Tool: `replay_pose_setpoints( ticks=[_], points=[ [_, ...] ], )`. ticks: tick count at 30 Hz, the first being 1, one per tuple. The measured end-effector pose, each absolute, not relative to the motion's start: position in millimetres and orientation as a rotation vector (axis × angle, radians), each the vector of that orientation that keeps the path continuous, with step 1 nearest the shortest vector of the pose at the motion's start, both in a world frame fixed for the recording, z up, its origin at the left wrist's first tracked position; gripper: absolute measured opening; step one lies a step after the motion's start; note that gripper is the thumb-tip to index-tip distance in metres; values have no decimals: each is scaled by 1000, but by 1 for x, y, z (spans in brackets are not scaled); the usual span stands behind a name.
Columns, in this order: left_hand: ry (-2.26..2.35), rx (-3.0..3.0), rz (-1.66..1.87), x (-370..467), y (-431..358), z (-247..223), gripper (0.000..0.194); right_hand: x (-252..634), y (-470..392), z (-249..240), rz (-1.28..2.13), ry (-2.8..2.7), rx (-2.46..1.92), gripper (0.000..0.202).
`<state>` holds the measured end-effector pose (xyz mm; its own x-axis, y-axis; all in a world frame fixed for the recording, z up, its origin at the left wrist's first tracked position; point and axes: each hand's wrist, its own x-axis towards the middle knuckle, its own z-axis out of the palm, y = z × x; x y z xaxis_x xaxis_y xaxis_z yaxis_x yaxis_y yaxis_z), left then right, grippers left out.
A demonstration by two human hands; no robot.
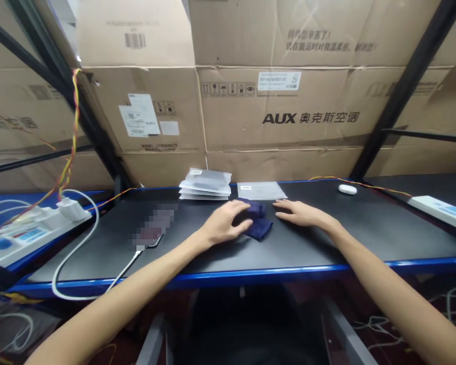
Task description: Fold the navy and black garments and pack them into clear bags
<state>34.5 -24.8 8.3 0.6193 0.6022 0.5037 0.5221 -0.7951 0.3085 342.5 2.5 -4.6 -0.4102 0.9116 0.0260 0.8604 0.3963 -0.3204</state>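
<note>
A small dark blue cloth lies crumpled near the middle of the black tabletop. My left hand curves over its left side, with part of the fabric between the thumb and fingers. To the right, my right hand rests low on the tabletop, fingers stretched toward the cloth and holding nothing. Just behind the hands lies a flat frosted plastic bag with a small white label. Left of that bag is a stack of similar frosted bags.
A phone, partly blurred, lies at left with a white cable looping over the blue table edge. Power strips sit at both sides. A white earbud case lies back right. Large cartons stand behind, between black posts.
</note>
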Motion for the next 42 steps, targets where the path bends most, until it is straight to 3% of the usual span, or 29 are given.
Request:
replay_pose_setpoints(
  ticks=[5,8,14,20,29,35,42],
  points=[
    [628,2807,645,37,-31,-2,57,343,1,-2,353,-2494,-1579,67],
    [599,2751,637,34,-29,1,55,339,0,0,344,-2478,-1510,61],
    [876,2663,792,22,-5,3,43,310,-9,0,353,-2261,-1243,55],
    [1249,2694,497,7,27,-20,51,295,-19,-3,532,-2497,-1095,60],
    [996,2726,380,12,43,-22,64,296,-21,0,564,-2497,-1106,56],
    [963,2744,398,12,43,-20,62,299,-25,9,607,-2528,-1159,49],
    [937,2756,303,13,42,-17,63,304,-24,10,629,-2555,-1118,55]
  ],
)
